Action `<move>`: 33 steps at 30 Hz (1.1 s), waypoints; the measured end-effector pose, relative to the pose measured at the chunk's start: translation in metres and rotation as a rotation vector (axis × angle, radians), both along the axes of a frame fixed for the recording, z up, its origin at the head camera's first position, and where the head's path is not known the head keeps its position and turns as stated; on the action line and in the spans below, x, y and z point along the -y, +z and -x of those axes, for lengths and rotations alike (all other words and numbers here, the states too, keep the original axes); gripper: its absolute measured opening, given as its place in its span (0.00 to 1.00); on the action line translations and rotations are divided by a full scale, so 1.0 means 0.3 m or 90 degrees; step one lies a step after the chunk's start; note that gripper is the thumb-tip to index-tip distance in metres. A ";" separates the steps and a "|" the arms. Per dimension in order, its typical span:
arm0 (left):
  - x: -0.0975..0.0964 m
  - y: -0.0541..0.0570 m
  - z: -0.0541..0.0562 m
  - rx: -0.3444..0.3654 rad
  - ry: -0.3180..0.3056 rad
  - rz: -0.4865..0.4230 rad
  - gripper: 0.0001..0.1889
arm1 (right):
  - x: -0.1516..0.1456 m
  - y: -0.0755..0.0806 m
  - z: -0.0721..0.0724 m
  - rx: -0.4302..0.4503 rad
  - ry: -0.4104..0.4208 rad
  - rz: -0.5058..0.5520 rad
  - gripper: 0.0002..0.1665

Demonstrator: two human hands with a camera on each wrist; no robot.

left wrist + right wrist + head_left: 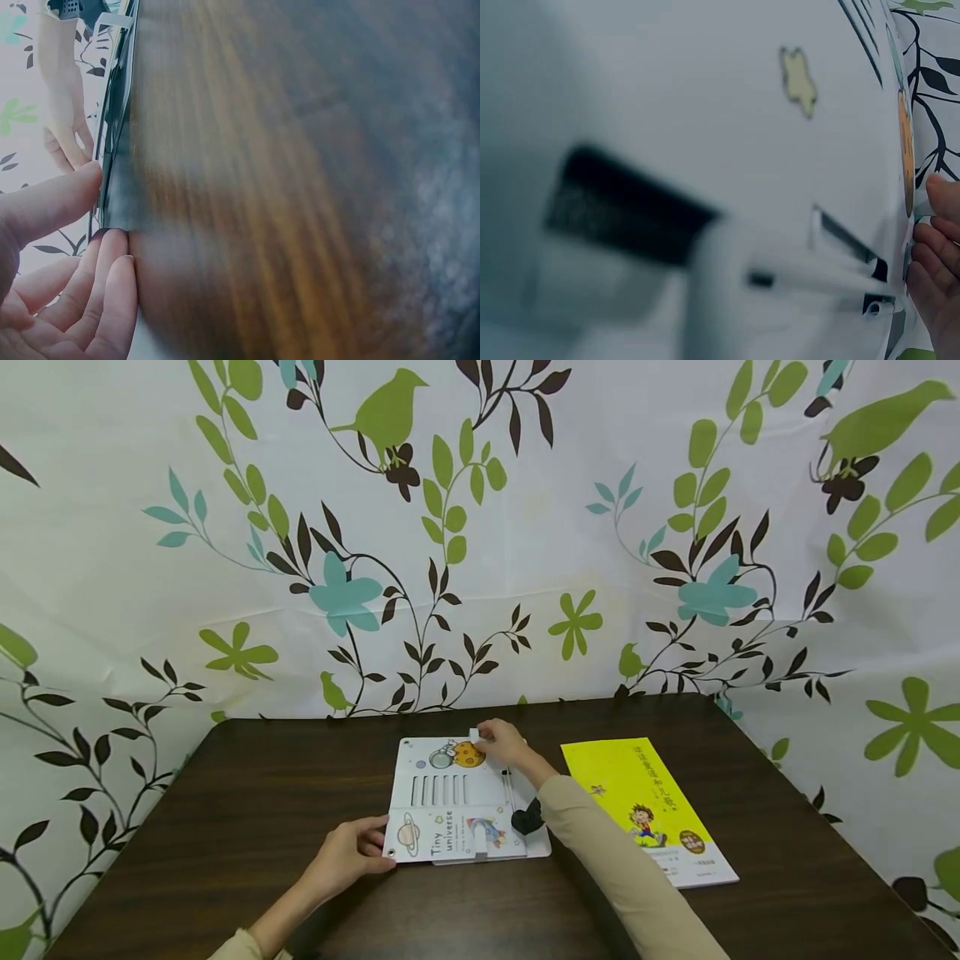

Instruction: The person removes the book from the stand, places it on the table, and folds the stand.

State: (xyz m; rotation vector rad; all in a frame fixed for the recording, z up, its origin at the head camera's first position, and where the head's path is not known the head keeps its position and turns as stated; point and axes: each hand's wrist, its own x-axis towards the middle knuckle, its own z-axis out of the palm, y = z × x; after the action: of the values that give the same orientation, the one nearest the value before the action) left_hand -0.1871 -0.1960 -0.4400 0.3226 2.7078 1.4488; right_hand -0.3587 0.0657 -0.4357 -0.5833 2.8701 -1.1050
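A flat white book stand [406,787], printed with planets, a rocket and "Tiny universe", lies on the dark table. At its near left corner my left hand [347,853] pinches the edge; in the left wrist view the thumb [56,201] is on one side of the stand's thin edge and the fingers [112,285] on the other. My right hand [504,743] pinches a small white tab [474,735] at the far edge. In the right wrist view, the fingers [934,262] show at the right side, beyond the stand's white surface [705,90].
A yellow book [622,777] with a cartoon child on its cover lies right of the stand, partly behind my right sleeve [607,852]. The dark wooden table [300,768] ends at a patterned cloth backdrop [517,568]. A black device [528,817] sits by my right wrist.
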 end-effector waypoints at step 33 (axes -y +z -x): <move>0.032 0.001 0.017 0.014 -0.087 -0.017 0.34 | -0.114 0.066 -0.123 0.013 0.092 0.035 0.23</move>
State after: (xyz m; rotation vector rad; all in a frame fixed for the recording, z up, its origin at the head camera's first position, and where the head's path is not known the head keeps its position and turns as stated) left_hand -0.1923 -0.2055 -0.4398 0.4802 2.5937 1.4436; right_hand -0.3218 0.0997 -0.4159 -0.7643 2.7373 -1.1623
